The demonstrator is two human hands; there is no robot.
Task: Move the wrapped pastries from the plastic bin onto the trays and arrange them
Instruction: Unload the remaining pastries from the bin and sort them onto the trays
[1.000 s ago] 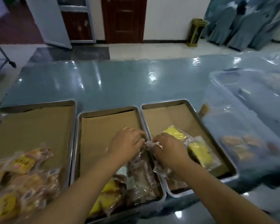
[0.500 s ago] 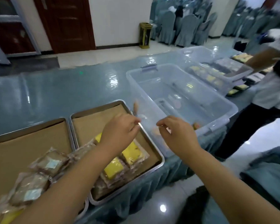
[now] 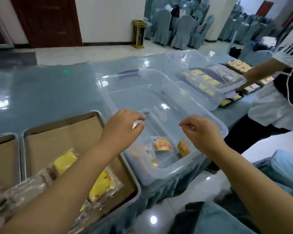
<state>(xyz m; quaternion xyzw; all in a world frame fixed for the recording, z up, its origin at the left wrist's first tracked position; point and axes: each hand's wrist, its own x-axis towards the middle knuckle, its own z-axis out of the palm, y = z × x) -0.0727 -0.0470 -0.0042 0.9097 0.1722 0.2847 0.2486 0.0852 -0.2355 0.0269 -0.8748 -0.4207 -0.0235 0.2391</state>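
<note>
- Both grips are empty: the left hand (image 3: 123,127) and right hand (image 3: 201,132) hover over the plastic bin (image 3: 142,98), fingers loosely curled.
- The wrapped pastries (image 3: 161,144) lie at the bin's near end, below the hands.
- Reach down, take one packet per hand by its wrapper, and lift clear of the bin's wall.
- The tray (image 3: 57,141) just left of the bin has bare paper at its far end.

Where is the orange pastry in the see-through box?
In the head view, the orange pastry lies in the clear bin near its close end, below the gap between the left hand and right hand, just left of a yellower pastry.
</note>
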